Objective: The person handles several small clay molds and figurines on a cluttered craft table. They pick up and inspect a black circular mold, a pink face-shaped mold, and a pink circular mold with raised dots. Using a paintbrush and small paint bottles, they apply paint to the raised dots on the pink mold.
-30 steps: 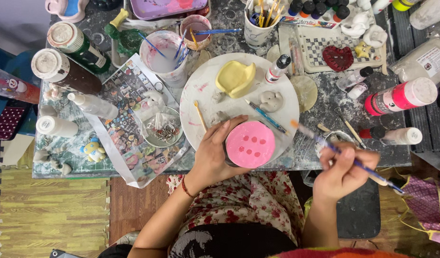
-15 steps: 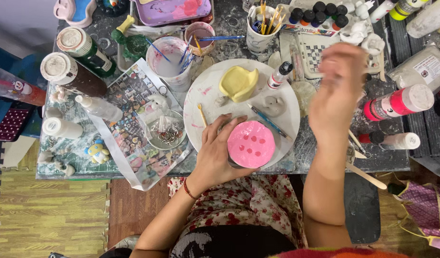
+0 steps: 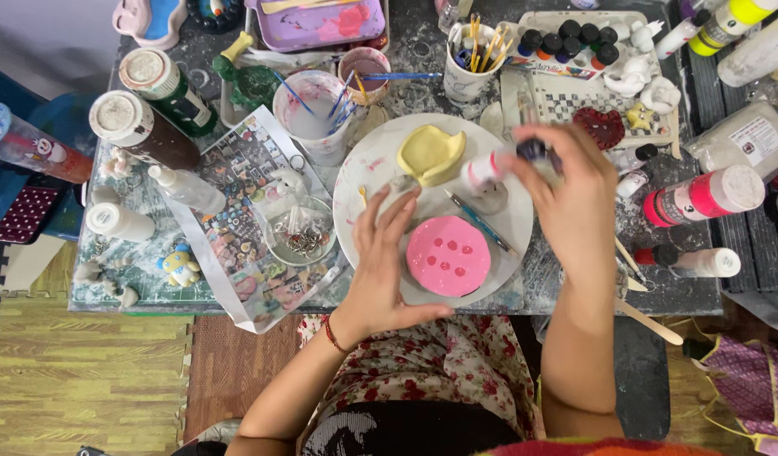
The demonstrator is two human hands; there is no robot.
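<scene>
My right hand [image 3: 575, 198] is curled around a small white paint bottle [image 3: 484, 171], lying tilted over the white round plate [image 3: 368, 169], fingers wrapped at its dark cap end near the plate's upper right rim. The bottle is blurred, so I can't tell exactly how the fingertips sit on the cap. My left hand [image 3: 380, 262] is spread open and flat, fingers pointing up the plate, palm resting on the plate's lower left edge; it grips nothing. Its thumb side lies just beside the pink round disc [image 3: 448, 255], which sits on the near part of the plate and shows several small dimples; I can't tell whether the hand actually touches it. A blue-handled paintbrush [image 3: 478, 221] lies on the plate between the disc and the bottle. A pale yellow clay piece [image 3: 429, 152] rests on the far part of the plate. Left of the plate stands a small glass bowl of metal rings [image 3: 300, 232], on a printed sheet. A pink-and-white paint bottle [image 3: 706, 194] lies well apart to the right.
</scene>
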